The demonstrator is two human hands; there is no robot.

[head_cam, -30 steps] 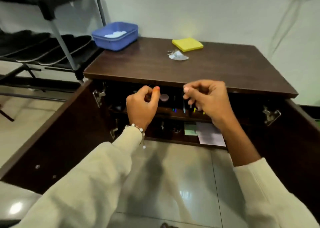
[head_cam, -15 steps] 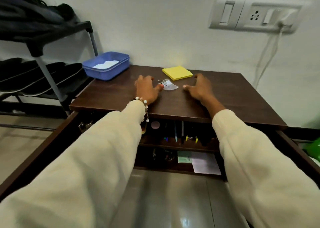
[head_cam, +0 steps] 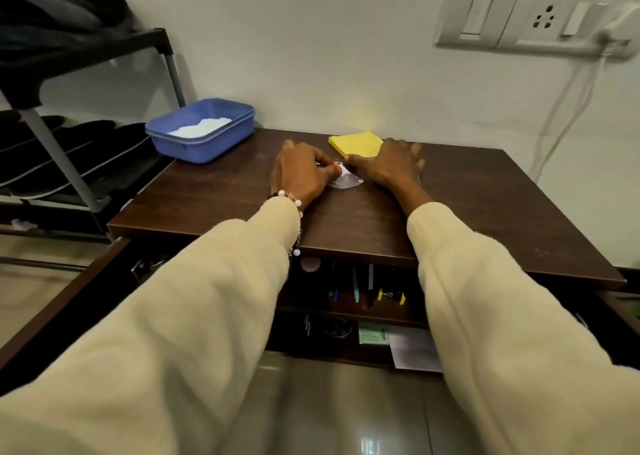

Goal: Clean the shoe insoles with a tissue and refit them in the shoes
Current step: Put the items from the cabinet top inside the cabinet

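Near the middle of the frame the left hand (head_cam: pixel 300 174) pinches a small white packet (head_cam: pixel 344 179) on the counter (head_cam: pixel 485 212) while the right hand (head_cam: pixel 393 165) lies flat beside it, maybe steadying it; tissues wait in the blue tub (head_cam: pixel 204 143), upper left.

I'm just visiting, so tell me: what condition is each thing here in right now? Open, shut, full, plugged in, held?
Dark wooden cabinet: doors open, shelves exposed.
Blue plastic tub: lidless, white tissue inside.
Yellow sticky-note pad: flat on the cabinet top.
Small white packet: on the top, left hand pinching it.
Right hand: flat beside the packet.
White wall socket: something plugged in at its right.
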